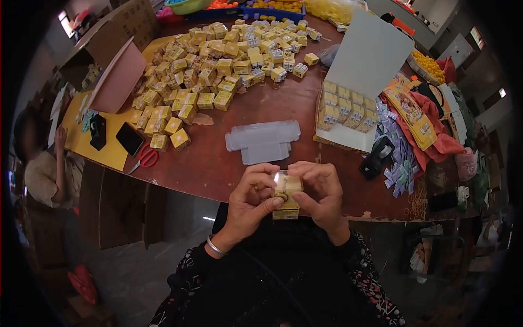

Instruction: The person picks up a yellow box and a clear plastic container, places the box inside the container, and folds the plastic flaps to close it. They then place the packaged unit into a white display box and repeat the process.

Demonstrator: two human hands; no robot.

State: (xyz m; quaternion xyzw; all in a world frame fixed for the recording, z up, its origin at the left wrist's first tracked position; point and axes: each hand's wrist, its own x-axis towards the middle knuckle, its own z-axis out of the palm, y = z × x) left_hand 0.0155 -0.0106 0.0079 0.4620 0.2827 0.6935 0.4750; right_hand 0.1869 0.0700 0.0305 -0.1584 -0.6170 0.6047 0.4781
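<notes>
Between both hands, at the table's front edge, is a small yellow box (286,191) with a clear plastic part at its top. My left hand (253,196) is closed on its left side, the thumb pressed to its front. From the right, my right hand (320,192) grips the same box with thumb and fingers. Just beyond my fingers lie flat, folded clear plastic box blanks (261,143). A big heap of small yellow boxes (207,71) covers the back of the table. An open white carton (348,139) at the right holds rows of similar boxes.
Red-handled scissors (147,157), a phone (129,138) and a pink basin (117,76) are on the left. On the right are a black tape dispenser (377,157), small sachets (400,163) and rubber bands (417,201). Another person (49,174) sits at far left.
</notes>
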